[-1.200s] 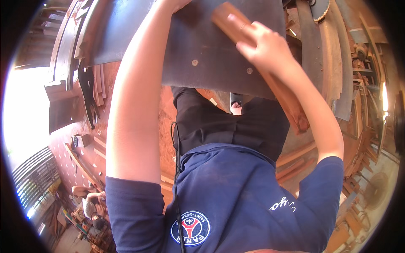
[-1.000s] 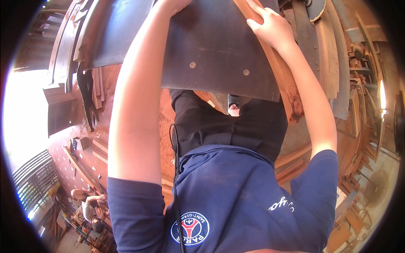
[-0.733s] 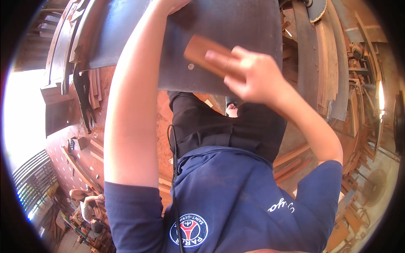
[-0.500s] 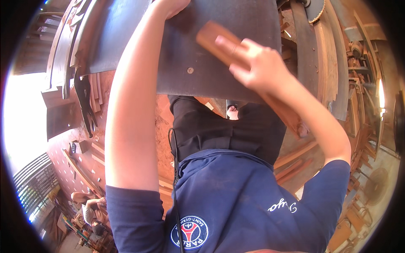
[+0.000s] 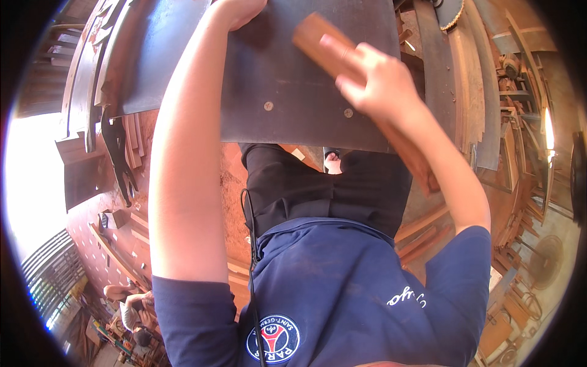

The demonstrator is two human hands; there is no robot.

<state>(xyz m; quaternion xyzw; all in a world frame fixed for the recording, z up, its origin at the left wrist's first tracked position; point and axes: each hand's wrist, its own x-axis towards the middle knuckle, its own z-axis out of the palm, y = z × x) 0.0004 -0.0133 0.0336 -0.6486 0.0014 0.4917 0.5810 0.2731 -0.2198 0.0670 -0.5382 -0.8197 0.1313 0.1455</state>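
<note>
The right hand (image 5: 379, 82) is gripping a long reddish-brown wooden strip (image 5: 318, 37) over the dark metal worktop (image 5: 287, 104); the left hand (image 5: 241, 9) is pressing, grip unclear.

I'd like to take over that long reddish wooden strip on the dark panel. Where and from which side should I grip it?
Probably around its middle, from above, as the right hand holds the wooden strip. It is long and narrow and lies slanted across the dark panel, one end on the panel and the other past the near edge. The left hand rests on the panel's far part, so approaching from the right looks easier.
</note>
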